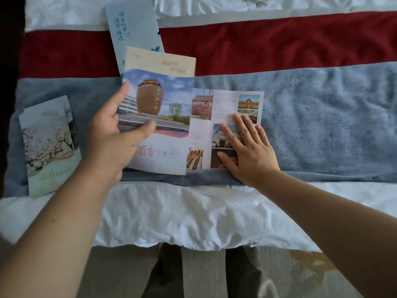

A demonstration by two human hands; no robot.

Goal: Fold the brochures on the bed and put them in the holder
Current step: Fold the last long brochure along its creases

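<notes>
Brochure (169, 97) between fingers (124, 92) of left hand (111, 145)

One wide-angle camera, worn on the person's head, looks forward and steeply down across the near edge of the bed (171, 211). It sits close: the left hand (113, 143) and right hand (251, 151) reach in from the bottom corners, with floor (202, 276) below.

Colours I read on my screen
The jar brochure (163, 97) shows a brown jar against blue sky; the blossom brochure (48, 145) is white over pale green; the pale blue brochure (133, 29) carries dark lettering. The blanket (322, 117) has red and grey-blue bands, and the sheet (182, 214) is white.
</notes>
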